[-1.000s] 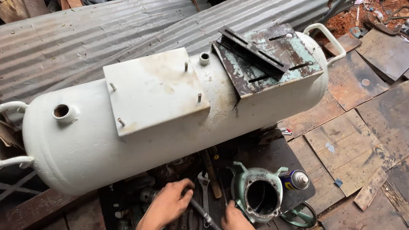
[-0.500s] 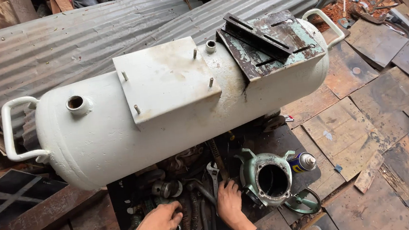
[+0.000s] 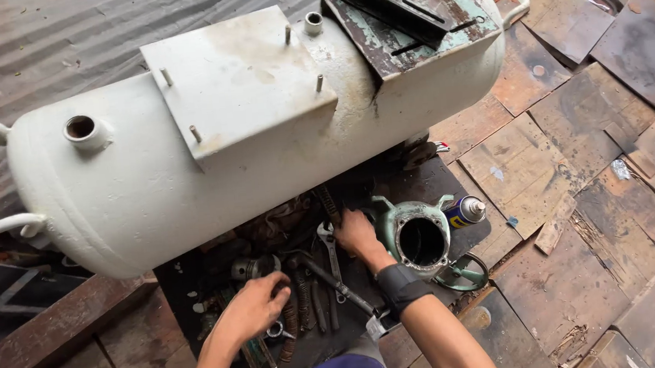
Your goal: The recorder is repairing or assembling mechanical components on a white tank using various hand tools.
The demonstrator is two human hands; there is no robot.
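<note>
Left hand (image 3: 253, 307) curls over loose steel parts (image 3: 265, 329); right hand (image 3: 357, 235) rests, fingers bent, just beside the green pump housing (image 3: 421, 239). Wrenches (image 3: 332, 264) lie between them. Grip one tool firmly; avoid scattering neighbours.

Left hand (image 3: 253, 307): lower centre-left of frame, forearm bare, fingers curled downward. Right hand (image 3: 357, 236): centre of frame, arm extended, dark band on wrist, fingers bent, palm down.

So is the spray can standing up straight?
No, the spray can lies on its side on the dark mat, right beside the green round metal housing.
</note>
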